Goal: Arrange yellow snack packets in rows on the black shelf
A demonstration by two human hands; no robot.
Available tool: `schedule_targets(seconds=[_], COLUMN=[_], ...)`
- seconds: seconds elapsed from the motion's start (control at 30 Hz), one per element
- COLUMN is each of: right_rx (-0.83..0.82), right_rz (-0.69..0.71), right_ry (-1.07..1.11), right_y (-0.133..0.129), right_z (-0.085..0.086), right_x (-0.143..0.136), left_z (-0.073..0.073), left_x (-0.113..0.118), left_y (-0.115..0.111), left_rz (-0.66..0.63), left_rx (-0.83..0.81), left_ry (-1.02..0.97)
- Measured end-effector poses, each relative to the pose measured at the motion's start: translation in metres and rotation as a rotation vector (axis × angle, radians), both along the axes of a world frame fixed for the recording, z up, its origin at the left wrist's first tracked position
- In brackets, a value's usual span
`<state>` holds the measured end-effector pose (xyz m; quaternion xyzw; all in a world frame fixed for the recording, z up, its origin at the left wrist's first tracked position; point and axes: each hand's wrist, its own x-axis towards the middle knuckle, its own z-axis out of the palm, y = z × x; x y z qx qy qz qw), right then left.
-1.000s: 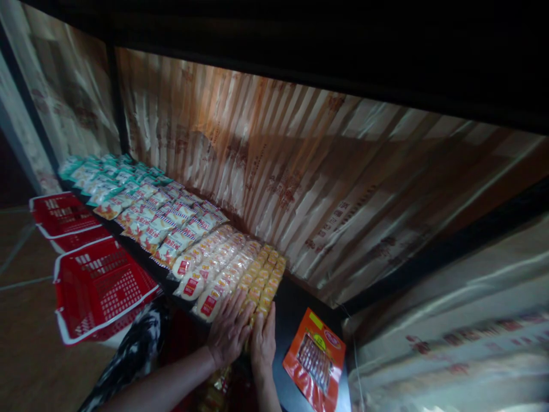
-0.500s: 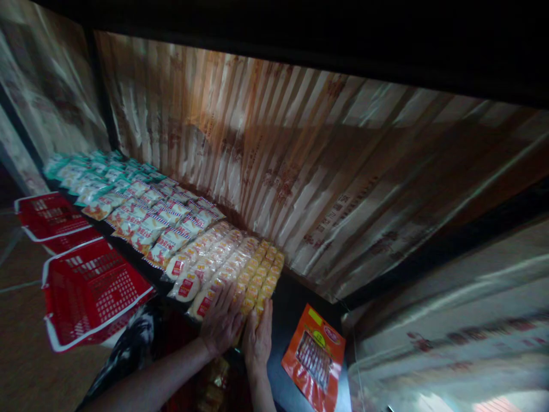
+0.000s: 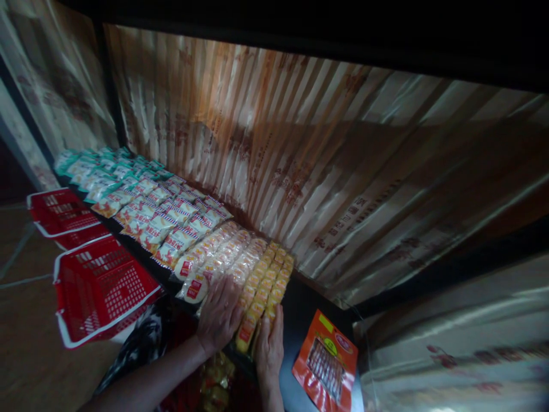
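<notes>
My left hand [image 3: 219, 315] lies spread over the near ends of the white round packaged snacks [image 3: 231, 252], its fingertips on the wrapping and its thumb side by the yellow packs. Against the right side of the yellow wrapped snack rows [image 3: 261, 289] rests my right hand [image 3: 270, 343], fingers extended forward. The yellow rows run lengthwise away from me on the black shelf [image 3: 295, 309]. Neither hand is wrapped around a pack. Right of my right hand, an orange pouch [image 3: 326, 363] with a clear window lies flat on the shelf.
Striped-edge snack bags [image 3: 171, 217] and green-white bags [image 3: 107, 169] fill the shelf's left part. Red baskets [image 3: 103, 286] with white rims stand beside its front edge. Wrinkled printed sheeting [image 3: 257, 131] hangs behind. More yellow packs [image 3: 218, 380] show below the shelf.
The view has shifted, so the shelf appears slightly farther right. My left hand has slid back a little from the yellow packs, uncovering their near end; my right hand stays along their side.
</notes>
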<state>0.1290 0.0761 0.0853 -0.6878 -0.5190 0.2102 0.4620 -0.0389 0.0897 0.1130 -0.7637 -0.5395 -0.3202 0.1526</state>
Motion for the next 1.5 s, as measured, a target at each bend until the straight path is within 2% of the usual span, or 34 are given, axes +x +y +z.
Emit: schedule_targets(seconds=[0.13, 0.37, 0.8, 1.17, 1.5], right_rx=[0.002, 0.029, -0.029, 0.010, 0.007], right_rz=[-0.004, -0.017, -0.013, -0.013, -0.025], right_ry=[-0.007, -0.013, 0.024, 0.047, 0.035], right_y=[-0.001, 0.000, -0.002, -0.003, -0.001], right_z=[0.000, -0.001, 0.002, 0.005, 0.005], right_x=[0.001, 0.002, 0.005, 0.003, 0.003], left_z=[-0.010, -0.018, -0.016, -0.015, -0.011], left_x=[-0.013, -0.012, -0.012, -0.011, -0.011], left_y=[0.000, 0.002, 0.002, 0.001, -0.001], left_rz=[-0.001, -0.028, -0.026, -0.027, -0.046], left_rx=[-0.026, -0.028, -0.053, -0.025, -0.071], left_ry=[0.048, 0.031, 0.047, 0.034, -0.023])
